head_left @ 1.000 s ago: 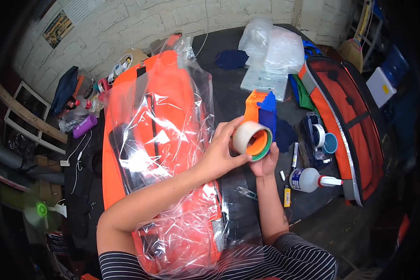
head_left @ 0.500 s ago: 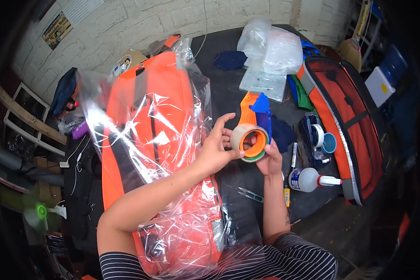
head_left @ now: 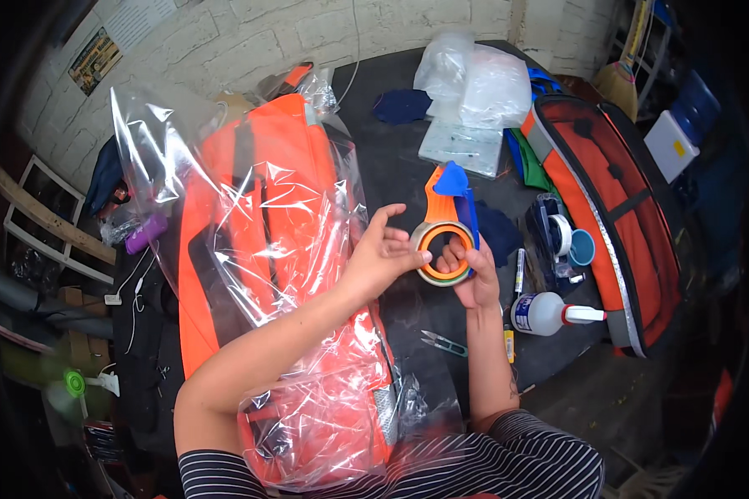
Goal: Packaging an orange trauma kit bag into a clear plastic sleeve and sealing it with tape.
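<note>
My right hand (head_left: 480,279) grips a tape dispenser (head_left: 439,205) with an orange frame and a blue part at its top; some fingers show through the ring. The dispenser carries a roll of tape (head_left: 435,278) around an orange hub. At the roll's left side is my left hand (head_left: 380,256), its fingers apart and its thumb at the roll's edge. Beneath my left forearm lies a bright orange bag (head_left: 295,179) with dark straps, covered by a loose, shiny clear plastic sleeve (head_left: 146,137).
On the dark table (head_left: 383,71), folded clear plastic bags (head_left: 495,87) lie at the back. Thread snips (head_left: 445,343), a spray bottle (head_left: 545,313), a marker (head_left: 520,270) and a blue cup (head_left: 582,248) sit at right. Beyond them stands another orange bag (head_left: 587,195).
The tape roll has turned to face me more squarely. My left fingers have spread a little from it. The plastic sleeve's upper left part stands higher, and the view has shifted slightly.
</note>
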`<state>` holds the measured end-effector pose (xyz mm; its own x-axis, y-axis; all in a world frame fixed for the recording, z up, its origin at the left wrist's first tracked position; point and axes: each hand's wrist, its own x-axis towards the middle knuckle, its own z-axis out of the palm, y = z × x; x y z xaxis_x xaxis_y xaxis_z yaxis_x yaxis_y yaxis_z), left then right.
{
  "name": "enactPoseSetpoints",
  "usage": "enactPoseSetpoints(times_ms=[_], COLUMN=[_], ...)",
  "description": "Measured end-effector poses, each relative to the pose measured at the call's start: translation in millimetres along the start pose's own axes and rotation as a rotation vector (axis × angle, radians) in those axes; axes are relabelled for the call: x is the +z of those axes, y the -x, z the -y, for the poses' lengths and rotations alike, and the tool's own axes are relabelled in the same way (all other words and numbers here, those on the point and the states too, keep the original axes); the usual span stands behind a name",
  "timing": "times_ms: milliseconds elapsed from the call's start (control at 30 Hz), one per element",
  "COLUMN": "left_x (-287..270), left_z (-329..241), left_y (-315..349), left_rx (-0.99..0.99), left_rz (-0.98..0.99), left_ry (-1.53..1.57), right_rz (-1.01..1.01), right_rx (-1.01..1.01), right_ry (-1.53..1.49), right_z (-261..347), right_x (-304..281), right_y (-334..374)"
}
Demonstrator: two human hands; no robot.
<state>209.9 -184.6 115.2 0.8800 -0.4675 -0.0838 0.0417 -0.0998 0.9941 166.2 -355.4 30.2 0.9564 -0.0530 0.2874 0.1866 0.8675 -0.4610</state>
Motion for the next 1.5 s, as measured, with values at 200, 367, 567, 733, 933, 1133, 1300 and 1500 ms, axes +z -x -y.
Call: enactPoseSetpoints(times_ms=[200,367,567,733,933,1133,1300,1500], left_x=[5.5,8.0,9.7,9.2,12.3,9.9,5.9,7.2], left_z=[-15.5,-16.1,-19.2,-18.4,-24.6,-25.2,-29.6,-35.1], left_y=[10.1,20.9,26.8,31.1,35.0,33.5,39.8,46.3], left_rx=[0.492,0.662,0.671,0.678,0.534,0.410,0.634,0.597], left_rz=[-0.077,0.012,-0.006,-0.040,-0.094,-0.037,0.023,0.004], left_ry=[-0.297,-0.507,-0.514,-0.505,-0.426,-0.157,-0.475,-0.455], right_rz=[-0.225,-0.231,-0.200,-0.205,-0.213,-0.219,-0.437,-0.242], right_rx=[0.084,0.188,0.162,0.079,-0.084,0.065,0.238,0.419], right_ry=[-0.239,-0.280,-0.186,-0.076,0.158,-0.168,-0.261,-0.475], right_z=[0.8,-3.3,3.4,8.2,13.5,14.3,13.9,6.3], right_x=[-8.1,-7.7,5.0,15.1,43.9,34.4,31.0,12.9], right_y=[9.5,8.7,9.7,14.3,18.3,16.9,14.6,19.0])
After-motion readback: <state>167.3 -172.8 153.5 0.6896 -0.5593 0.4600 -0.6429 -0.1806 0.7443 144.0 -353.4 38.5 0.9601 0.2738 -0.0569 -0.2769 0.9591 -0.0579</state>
